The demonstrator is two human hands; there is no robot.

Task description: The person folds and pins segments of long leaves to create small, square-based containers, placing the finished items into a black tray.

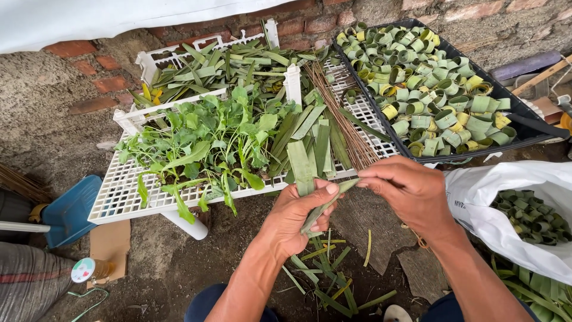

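A head-worn camera looks down on a dirt floor by a brick wall, where a person works strips of leaf with two bare hands.

The largest thing is a white plastic lattice rack (128, 200), raised on legs. On it lie leafy green seedlings (202, 146), flat cut green leaf strips (310, 140) and a bundle of thin brown sticks (342, 122). Upper right, a black plastic tray (530, 128) is nearly full of small rolled green and yellow leaf rings (426, 77). Lower right, a white plastic sack (488, 203) holds more of the same rings. Green leaf trimmings (325, 280) litter the ground between the person's knees.

Judging by the full tray and part-filled sack, many rings are already made, while a good supply of flat strips waits on the rack, so much is done and much appears left.

The piece in hand is a long narrow green leaf strip (322, 206), held in front of the rack's near edge. Its long axis runs diagonally, from lower left in the left palm up and right toward the right fingertips.

The left hand (295, 220) is half curled, palm up, thumb and fingers loosely gripping the strip's lower part. The right hand (411, 191) is closed to a pinch, fingertips nipping the strip's upper end; whether it also holds a stick cannot be told.
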